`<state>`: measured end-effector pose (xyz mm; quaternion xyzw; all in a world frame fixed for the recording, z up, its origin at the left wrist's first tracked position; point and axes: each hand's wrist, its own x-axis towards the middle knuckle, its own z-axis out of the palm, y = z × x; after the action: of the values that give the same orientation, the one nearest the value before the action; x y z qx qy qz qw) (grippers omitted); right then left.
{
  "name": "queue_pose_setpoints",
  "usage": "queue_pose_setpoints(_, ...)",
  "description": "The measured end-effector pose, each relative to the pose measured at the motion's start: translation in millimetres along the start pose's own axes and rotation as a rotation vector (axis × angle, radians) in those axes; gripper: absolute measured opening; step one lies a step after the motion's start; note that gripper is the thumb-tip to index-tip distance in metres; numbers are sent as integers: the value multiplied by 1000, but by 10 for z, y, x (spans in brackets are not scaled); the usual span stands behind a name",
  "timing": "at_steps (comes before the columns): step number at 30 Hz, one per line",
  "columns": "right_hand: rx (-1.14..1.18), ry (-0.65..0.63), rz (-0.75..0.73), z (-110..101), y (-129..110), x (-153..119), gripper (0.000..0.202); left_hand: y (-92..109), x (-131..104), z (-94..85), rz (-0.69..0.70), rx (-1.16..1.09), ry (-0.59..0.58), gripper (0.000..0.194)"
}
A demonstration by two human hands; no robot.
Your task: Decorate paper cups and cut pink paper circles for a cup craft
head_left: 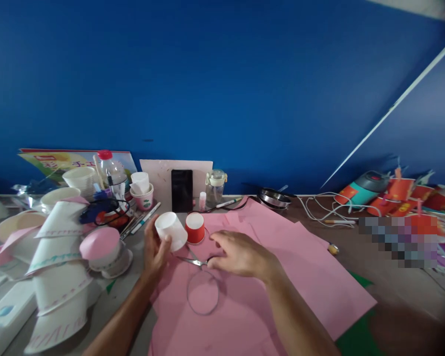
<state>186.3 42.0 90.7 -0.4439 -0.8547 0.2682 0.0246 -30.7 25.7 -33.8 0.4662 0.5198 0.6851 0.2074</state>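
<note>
- A deep blue wall (pixel 207 89) fills the upper half of the view, smooth and plain in finish.
- A small dark mark (pixel 147 140) sits low on it, left of centre.
- On the right, a thin white strip (pixel 389 111) slants up across the blue, with a paler, slightly glossy blue surface (pixel 430 133) beyond it.
- A whitish area (pixel 426 9) cuts across the top right corner; what it is cannot be told.
- Below, a work surface meets the wall: grey tabletop (pixel 100 309) at left, brown tabletop (pixel 404 316) at right.
- Light is soft and uneven, with the blue brighter mid-wall and darker toward the upper edge.
</note>
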Motion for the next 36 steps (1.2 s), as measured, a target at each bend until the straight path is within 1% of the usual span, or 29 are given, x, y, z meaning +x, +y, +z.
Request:
queue_pose_setpoints(2, -108, -98, -50, 54, -68, 1, 29, -54, 52, -10, 25, 169, 20, 66)
queue_pose_setpoints(3, -172, -142, -66, 107, -115, 10, 28, -74, 75, -12, 37, 208, 30, 66)
queue_pose_setpoints(5, -290, -199, -90, 249, -210, 42, 33, -103, 112, -17, 50, 309, 26, 63)
queue_pose_setpoints(6, -337, -196, -107, 331, -249, 65, 34, -115, 127, -21, 48, 365, 23, 61)
queue_pose_setpoints(8, -428, -193, -143, 493, -295, 119, 29, -142, 155, -39, 31, 480, 17, 58)
queue_pose_setpoints(11, -510, -184, -206, 667, -302, 195, 29, -197, 191, -76, 12, 542, 23, 59)
queue_pose_setpoints(14, -525, -236, -232, 693, -303, 227, 27, -239, 215, -101, 27, 546, 11, 60)
queue_pose_setpoints(17, -530, -304, -237, 607, -331, 213, 18, -232, 227, -102, 51, 537, 14, 58)
queue_pose_setpoints(18, -524, -308, -242, 570, -338, 204, 15, -217, 230, -99, 60, 530, 27, 57)
queue_pose_setpoints(20, -499, -271, -258, 501, -333, 190, 13, -173, 238, -93, 83, 513, 65, 56)
queue_pose_setpoints(22, -442, -199, -269, 442, -297, 190, 13, -114, 247, -90, 109, 492, 107, 54)
queue_pose_setpoints(25, -231, -20, -220, 371, -196, 214, 13, 0, 265, -87, 140, 452, 150, 47)
queue_pose_setpoints(27, -86, 98, -164, 329, -121, 238, 16, 102, 273, -82, 142, 423, 140, 38)
queue_pose_setpoints(28, -22, 151, -141, 308, -86, 249, 17, 164, 272, -80, 135, 409, 116, 32)
queue_pose_setpoints(30, 122, 261, -114, 267, -30, 267, 17, 310, 249, -80, 103, 375, 17, 26)
queue_pose_setpoints(32, 289, 372, -118, 236, 1, 276, 15, 471, 187, -90, 56, 342, -83, 28)
queue_pose_setpoints(34, 407, 432, -154, 223, 4, 276, 12, 615, 87, -107, -78, 255, -179, 32)
queue_pose_setpoints(36, 487, 449, -188, 239, -18, 273, 9, 711, -26, -125, -175, 205, -215, 38)
